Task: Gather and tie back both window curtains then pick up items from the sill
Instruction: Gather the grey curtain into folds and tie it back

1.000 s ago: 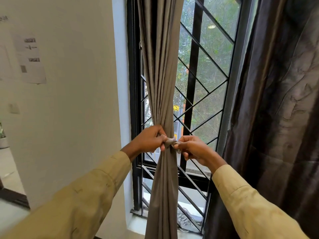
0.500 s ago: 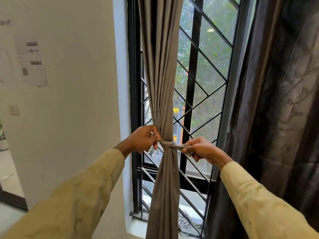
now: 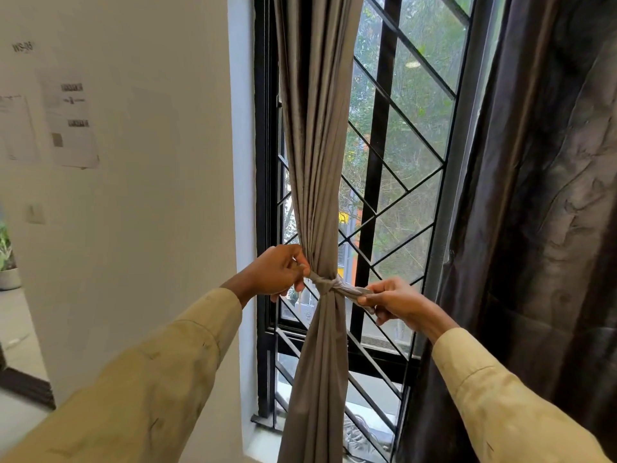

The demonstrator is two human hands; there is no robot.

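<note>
A grey curtain hangs gathered into a narrow bundle in front of the barred window. A grey tie strip is wrapped around its waist and knotted. My left hand pinches the strip's left end beside the bundle. My right hand pinches the right end, pulled out taut to the right. A dark brown curtain hangs loose along the right side of the window. Part of the sill shows at the bottom; I cannot make out any items on it.
A black window frame with a diagonal metal grille stands behind the curtains. A white wall on the left carries paper notices. A potted plant sits at the far left edge.
My hands have moved apart, drawing the tie's ends outward and tightening the knot around the grey curtain. The bundle's waist is now narrower.
</note>
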